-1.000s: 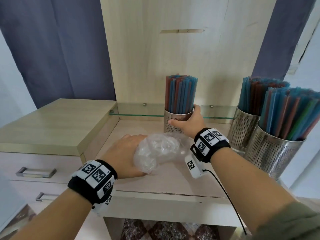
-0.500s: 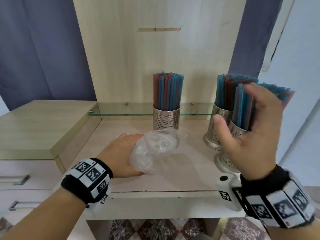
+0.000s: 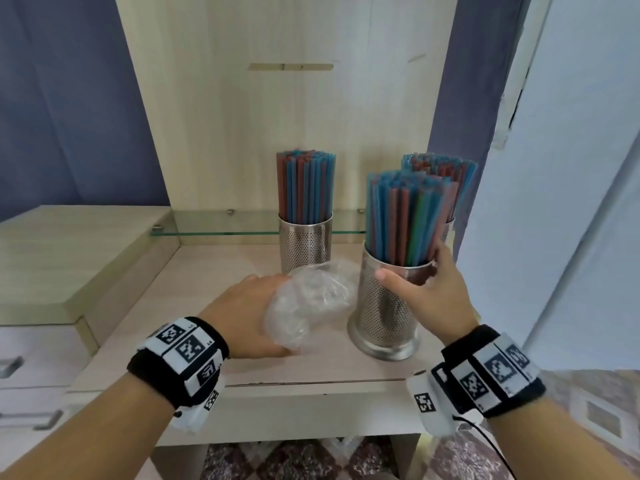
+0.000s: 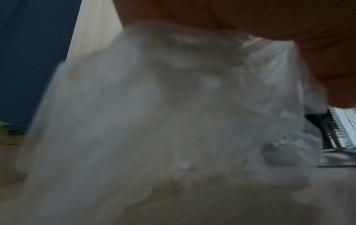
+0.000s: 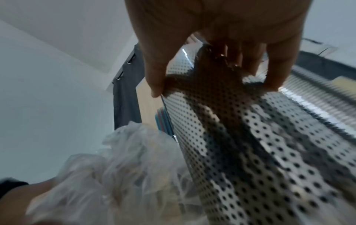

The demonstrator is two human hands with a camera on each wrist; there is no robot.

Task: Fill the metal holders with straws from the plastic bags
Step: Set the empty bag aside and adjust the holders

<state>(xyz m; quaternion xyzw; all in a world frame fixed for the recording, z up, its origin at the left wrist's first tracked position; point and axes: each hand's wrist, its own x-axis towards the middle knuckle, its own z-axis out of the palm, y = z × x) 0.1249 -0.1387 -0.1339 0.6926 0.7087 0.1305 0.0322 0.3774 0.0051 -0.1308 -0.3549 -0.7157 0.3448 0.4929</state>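
While the left hand [image 3: 249, 313] lies on the wooden desk top [image 3: 214, 271] with its fingers curled round a crumpled clear plastic bag [image 3: 311, 303], the right hand [image 3: 433, 292] grips the near metal holder [image 3: 388, 313] close under its rim, thumb on the side facing the bag and the other fingers wrapped round the far side. In the right wrist view the fingertips [image 5: 273, 82] and thumb press on the perforated steel wall of that holder [image 5: 250, 144], so the grasp is narrow and firm. The holder stands upright on its flared foot, packed with blue, red and a few green straws [image 3: 405, 216] that rise well above the fingers. The bag bulges out past the left fingers and reaches the holder's wall just below the right thumb; whether it touches is hard to tell. In the left wrist view the bag [image 4: 154, 114] fills nearly the whole picture, blurred, hanging from under the palm, and no straws can be made out inside it. Beyond the left fingers stands a 2nd holder [image 3: 304, 244] full of red and blue straws, and behind the right fingers a 3rd holder [image 3: 446, 226], mostly hidden, carries its own bundle. A low glass shelf [image 3: 214, 228] runs along the back panel beyond both hands.
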